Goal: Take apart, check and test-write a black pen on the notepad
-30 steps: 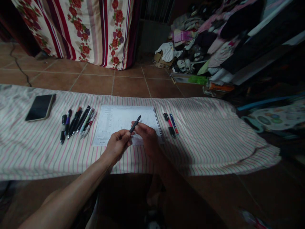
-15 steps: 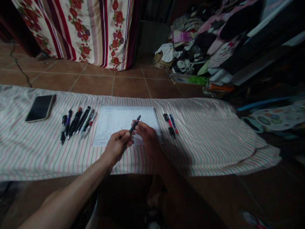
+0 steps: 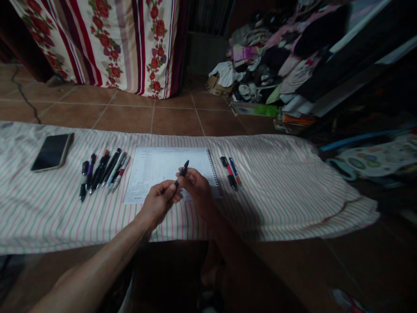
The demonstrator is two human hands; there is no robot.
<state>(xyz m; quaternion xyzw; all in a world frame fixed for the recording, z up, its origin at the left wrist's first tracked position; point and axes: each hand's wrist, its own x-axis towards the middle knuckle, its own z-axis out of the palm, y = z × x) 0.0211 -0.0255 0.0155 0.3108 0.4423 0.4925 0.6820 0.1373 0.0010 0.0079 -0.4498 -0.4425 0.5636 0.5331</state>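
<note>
A striped cloth (image 3: 293, 187) covers a low surface, an open spiral notebook (image 3: 176, 157) lying flat on it with its binding to the right. Over the notebook's near part, the left hand (image 3: 159, 198) pinches thumb and fingers on a pen's lower end, while the right hand (image 3: 197, 187) has thumb and fingers clamped around its upper part. A phone (image 3: 50, 152) lies to the far left, beside a cluster of pens (image 3: 110, 166); to the notebook's right, a pink-and-black pen (image 3: 229, 171) and a blue-and-red pen (image 3: 236, 172) lie side by side. Smallest of all, the dark pen (image 3: 184, 169) slants tip-up between both hands, above the page. The step in hand appears to be handling this pen two-handed; the next move seemingly calls for a firm left pinch while the right fingers work its upper end.
</note>
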